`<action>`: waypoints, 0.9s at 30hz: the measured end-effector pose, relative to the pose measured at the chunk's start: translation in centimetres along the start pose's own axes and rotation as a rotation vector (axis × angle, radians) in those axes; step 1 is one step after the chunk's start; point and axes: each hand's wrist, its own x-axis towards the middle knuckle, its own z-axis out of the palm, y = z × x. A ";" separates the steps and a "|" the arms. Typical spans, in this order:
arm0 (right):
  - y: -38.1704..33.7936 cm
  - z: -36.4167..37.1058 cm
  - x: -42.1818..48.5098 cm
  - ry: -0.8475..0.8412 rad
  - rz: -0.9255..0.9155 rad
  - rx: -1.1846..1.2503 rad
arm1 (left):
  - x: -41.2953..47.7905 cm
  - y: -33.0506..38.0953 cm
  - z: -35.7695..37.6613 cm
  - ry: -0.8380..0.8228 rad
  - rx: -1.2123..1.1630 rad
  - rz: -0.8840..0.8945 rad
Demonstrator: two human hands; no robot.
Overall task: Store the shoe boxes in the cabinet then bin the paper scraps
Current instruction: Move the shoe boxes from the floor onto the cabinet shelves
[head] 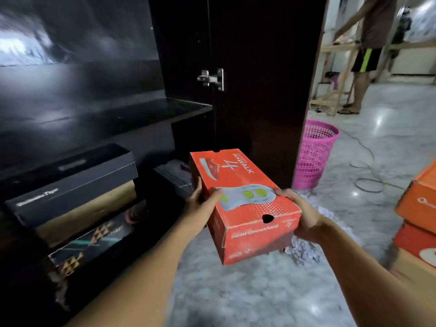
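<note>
I hold a red shoe box in the air in front of the open dark cabinet. My left hand grips its left side, thumb on the lid. My right hand grips its right near corner. In the cabinet's lower compartment a black shoe box lies on a patterned box, with a dark box further right. Paper scraps lie on the floor under and right of the red box. A pink mesh bin stands beside the cabinet door.
The open cabinet door stands just behind the red box. A stack of orange and red shoe boxes sits at the right edge. A cable loops over the marble floor. A person stands by a wooden frame at the back right.
</note>
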 end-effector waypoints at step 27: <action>5.4 7.6 28.7 0.832 0.029 0.229 | 15.1 -11.2 -1.0 0.394 0.047 0.061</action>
